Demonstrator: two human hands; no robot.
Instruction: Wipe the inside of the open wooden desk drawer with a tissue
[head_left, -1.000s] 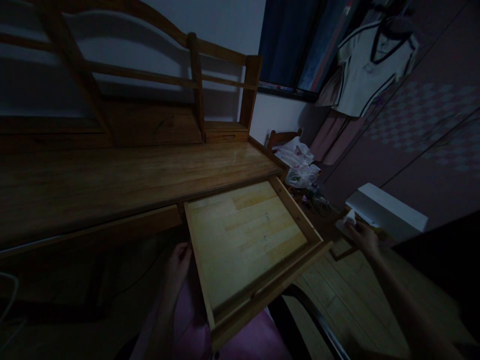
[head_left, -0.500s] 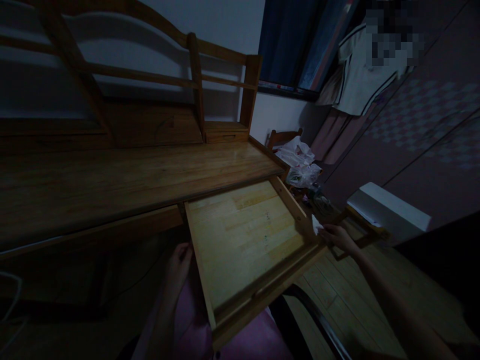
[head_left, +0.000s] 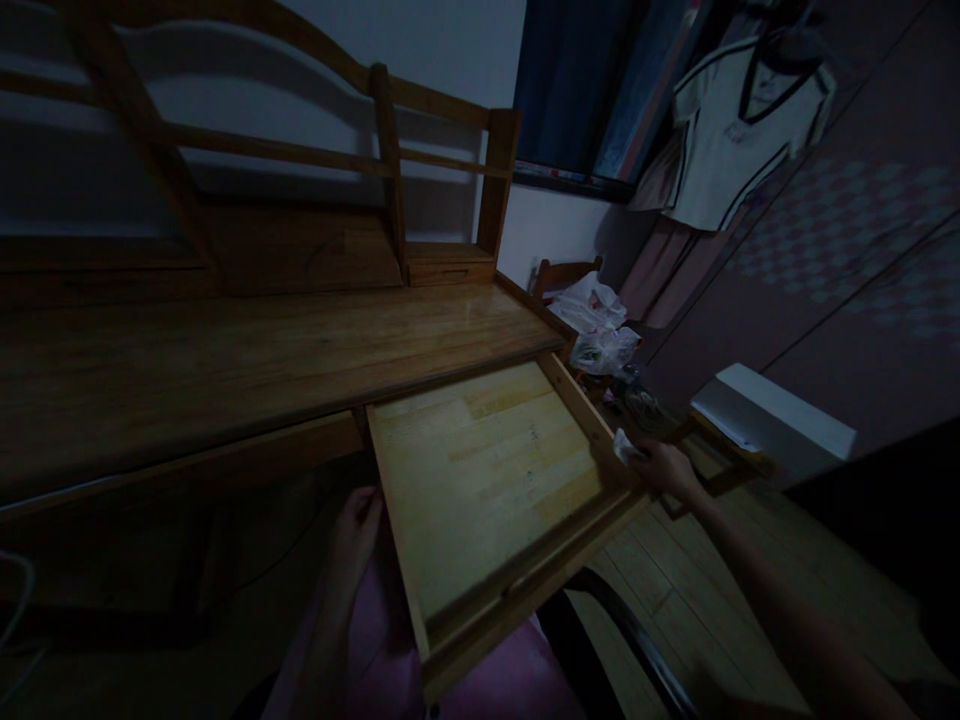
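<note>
A light wooden pull-out tray [head_left: 420, 610] sticks out from under a long dark wooden desk [head_left: 247, 350]. My right hand [head_left: 667, 468] is closed on a small white tissue [head_left: 622, 445] and rests at the tray's right rim. My left hand [head_left: 352, 530] lies with curled fingers against the tray's left edge, over my pink-clad lap; nothing shows in it.
A wooden hutch with shelves [head_left: 390, 160] stands at the desk's back. White plastic bags [head_left: 596, 325] lie on a small chair to the right. A white box [head_left: 772, 420] sits on a low wooden stand. A shirt [head_left: 739, 120] hangs by the dark window. Wooden floor lies below.
My right hand came back from the white box with the tissue and reached the tray's right rim. My left hand stayed put.
</note>
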